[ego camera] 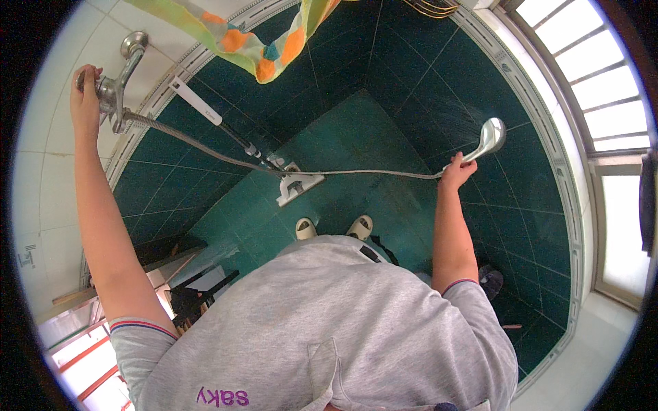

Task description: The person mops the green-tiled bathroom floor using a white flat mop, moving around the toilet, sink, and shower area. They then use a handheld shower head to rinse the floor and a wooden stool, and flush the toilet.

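At the upper left, my left hand (85, 105) is closed around the knob end of a chrome wall-mounted shower mixer tap (109, 95). My right hand (456, 173) grips the handle of a chrome handheld shower head (492, 137) on the right. Fine water spray (455, 120) comes from its face towards the dark green tiled wall. From the mixer a flexible metal shower hose (205, 149) sags across to the base of the shower handle. It passes in front of the white head (303, 186) of a long-handled floor-cleaning tool.
The tool's white handle (195, 100) leans against the left wall. A patterned towel (247, 43) hangs overhead. A barred window (591, 67) is at the right, and a wire rack (432, 7) at the top. My slippers (307, 228) stand on the green tiled floor (354, 138).
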The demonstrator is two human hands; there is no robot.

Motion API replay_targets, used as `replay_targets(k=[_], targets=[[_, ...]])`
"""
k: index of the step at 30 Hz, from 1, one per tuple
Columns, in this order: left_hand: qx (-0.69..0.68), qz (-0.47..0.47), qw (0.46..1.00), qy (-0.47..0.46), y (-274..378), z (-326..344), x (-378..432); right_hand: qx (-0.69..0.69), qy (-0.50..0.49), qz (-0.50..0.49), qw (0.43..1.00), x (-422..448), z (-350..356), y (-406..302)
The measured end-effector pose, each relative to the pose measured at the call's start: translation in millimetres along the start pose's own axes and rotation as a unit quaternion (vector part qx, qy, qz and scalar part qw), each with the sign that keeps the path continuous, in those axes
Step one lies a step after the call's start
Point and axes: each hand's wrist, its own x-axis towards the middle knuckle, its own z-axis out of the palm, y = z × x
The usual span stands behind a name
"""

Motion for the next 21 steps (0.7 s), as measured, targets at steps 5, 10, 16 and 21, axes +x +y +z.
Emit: replay_targets(k=[5,10,16,21], targets=[[0.014,0.016,1.000,-0.001,4.6,4.5,-0.3,-0.016,-0.030,-0.098,0.995,26.1,21.8,-8.6],[0.012,0.014,1.000,0.002,6.6,3.2,-3.0,-0.058,-0.055,-0.187,0.979,28.7,46.3,-61.0],[0.000,0.013,1.000,0.008,9.7,5.9,-4.1,0.036,-0.116,-0.184,0.975,43.4,68.7,-65.0],[-0.005,0.004,1.000,0.015,4.6,4.8,-3.2,0.031,-0.146,-0.168,0.974,34.6,83.2,-64.9]])
